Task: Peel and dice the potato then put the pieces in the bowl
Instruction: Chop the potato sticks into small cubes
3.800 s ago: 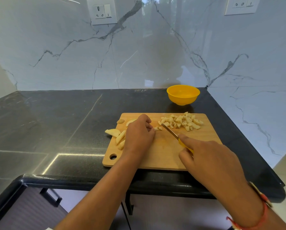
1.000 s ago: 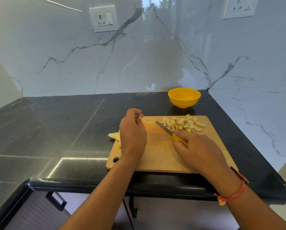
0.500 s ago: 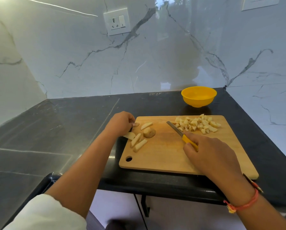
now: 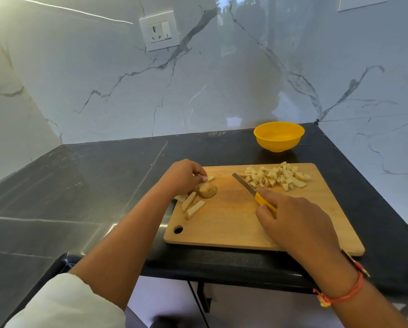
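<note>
A wooden cutting board [image 4: 233, 223] lies on the black counter. A pile of diced potato [image 4: 277, 176] sits at the board's far right. Long potato strips [image 4: 193, 205] and a rounded potato end piece [image 4: 207, 190] lie at its left edge. My left hand [image 4: 183, 175] is over them, fingers curled, pinching a potato strip [image 4: 209, 178]. My right hand [image 4: 295, 218] grips the yellow-handled knife [image 4: 252, 191], blade pointing toward the diced pile, tip just short of it. The yellow bowl [image 4: 278, 136] stands behind the board and looks empty.
The counter's front edge [image 4: 222, 263] runs just under the board. Marble walls enclose the counter at back and right, with a wall socket [image 4: 159, 30] above. Bare dark counter stretches to the left.
The view has shifted, so the board sits further right. My left hand has moved from the board's middle to the strips at its left edge. The knife has lifted away from cutting.
</note>
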Tool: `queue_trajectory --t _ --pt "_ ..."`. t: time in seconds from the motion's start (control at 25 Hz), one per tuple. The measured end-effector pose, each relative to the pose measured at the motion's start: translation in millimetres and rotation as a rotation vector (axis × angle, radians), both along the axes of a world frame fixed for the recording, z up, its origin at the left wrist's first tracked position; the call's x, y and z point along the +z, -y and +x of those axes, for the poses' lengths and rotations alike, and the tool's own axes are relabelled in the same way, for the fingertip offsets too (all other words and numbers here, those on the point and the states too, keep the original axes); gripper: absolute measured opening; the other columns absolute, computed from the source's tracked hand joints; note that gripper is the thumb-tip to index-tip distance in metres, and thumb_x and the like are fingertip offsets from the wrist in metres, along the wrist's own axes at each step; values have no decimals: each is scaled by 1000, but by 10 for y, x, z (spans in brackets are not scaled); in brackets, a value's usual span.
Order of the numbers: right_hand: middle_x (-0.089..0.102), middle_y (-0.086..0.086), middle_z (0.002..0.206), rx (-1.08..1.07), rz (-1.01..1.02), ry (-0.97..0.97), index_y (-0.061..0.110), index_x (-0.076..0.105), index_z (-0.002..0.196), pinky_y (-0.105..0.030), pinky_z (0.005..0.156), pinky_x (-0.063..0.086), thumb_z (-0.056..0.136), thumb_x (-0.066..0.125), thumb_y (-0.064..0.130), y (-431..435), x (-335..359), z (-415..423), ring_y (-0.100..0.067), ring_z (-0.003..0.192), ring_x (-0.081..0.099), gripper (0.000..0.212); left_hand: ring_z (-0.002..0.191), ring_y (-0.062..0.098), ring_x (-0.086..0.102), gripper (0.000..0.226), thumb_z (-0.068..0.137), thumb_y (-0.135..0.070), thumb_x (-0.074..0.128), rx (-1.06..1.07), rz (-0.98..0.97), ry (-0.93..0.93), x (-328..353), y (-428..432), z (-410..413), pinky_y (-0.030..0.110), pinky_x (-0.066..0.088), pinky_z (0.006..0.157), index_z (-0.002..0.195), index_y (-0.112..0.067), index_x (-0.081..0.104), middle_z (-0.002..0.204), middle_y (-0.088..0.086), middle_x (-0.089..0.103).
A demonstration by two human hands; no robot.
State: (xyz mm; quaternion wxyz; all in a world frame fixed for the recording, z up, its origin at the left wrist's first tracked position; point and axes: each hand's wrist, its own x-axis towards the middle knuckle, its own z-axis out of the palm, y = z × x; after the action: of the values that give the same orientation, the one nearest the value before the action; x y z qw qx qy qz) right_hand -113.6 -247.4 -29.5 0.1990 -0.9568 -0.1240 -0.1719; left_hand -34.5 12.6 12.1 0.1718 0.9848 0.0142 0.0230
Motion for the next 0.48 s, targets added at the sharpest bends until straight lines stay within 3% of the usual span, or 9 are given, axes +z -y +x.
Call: queue_trajectory --t 0.16,0.32,0.48 --pt "51 18 63 -13 12 0 50 42 139 -24 47 46 90 32 56 -5 -7 4 -5 56 49 50 101 14 56 14 90 -28 71 -5 8 19 34 78 31 25 43 81 103 -24 74 123 -2 64" --pt "51 18 61 -34 14 11 49 45 138 -21 43 41 92 35 54 -9 -4 1 -5 52 49 48 95 14 63 9 89 -19 72 -81 -73 74 130 215 6 31 54 90 98 -21 73 101 -4 70" --pt "51 17 62 -61 42 9 46 46 139 -20 42 35 93 36 53 -13 -6 4 -4 53 49 47 83 4 66 12 87 -22 75 -106 -242 168 157 461 -161 21 54 81 97 -28 74 88 -12 71"
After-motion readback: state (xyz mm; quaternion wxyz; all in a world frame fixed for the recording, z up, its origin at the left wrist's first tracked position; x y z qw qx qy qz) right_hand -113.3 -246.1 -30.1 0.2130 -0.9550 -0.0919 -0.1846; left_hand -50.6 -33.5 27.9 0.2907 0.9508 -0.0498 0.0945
